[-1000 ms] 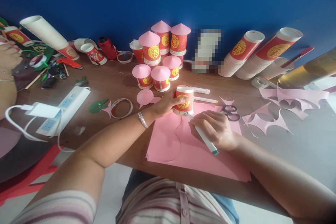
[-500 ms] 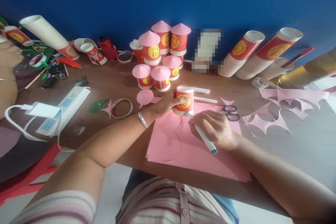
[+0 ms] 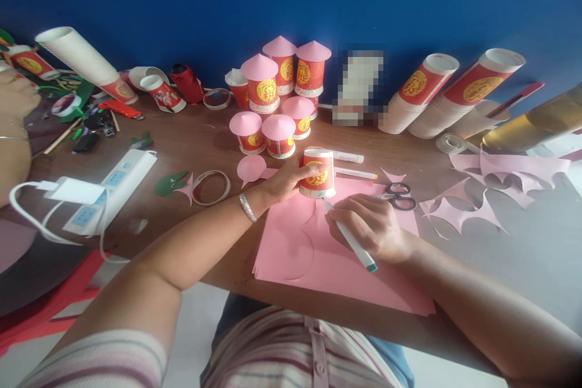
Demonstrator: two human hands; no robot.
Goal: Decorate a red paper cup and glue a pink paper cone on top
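Observation:
My left hand (image 3: 288, 180) is wrapped round the left side of an upside-down red paper cup (image 3: 324, 180) with a yellow emblem. Small green marks show on the cup's white rim, at its lower edge. In my right hand (image 3: 368, 224) is a white marker (image 3: 357, 245) with a teal end, its tip at or just by the rim. Beneath both hands lies a stack of pink paper (image 3: 291, 254) with a curved line on it. Beyond the cup stand several red cups with pink cone tops (image 3: 259, 66).
Black-handled scissors (image 3: 400, 196) and pink paper scraps (image 3: 464, 212) lie to the right. Cup stacks (image 3: 482, 85) lean at the back right. On the left are a tape roll (image 3: 211, 188), a power strip (image 3: 109, 191) and another person's hand (image 3: 18, 94).
The cup has shifted slightly left and turned a little in my left hand, showing green marks on its rim. My right hand and the marker have moved slightly.

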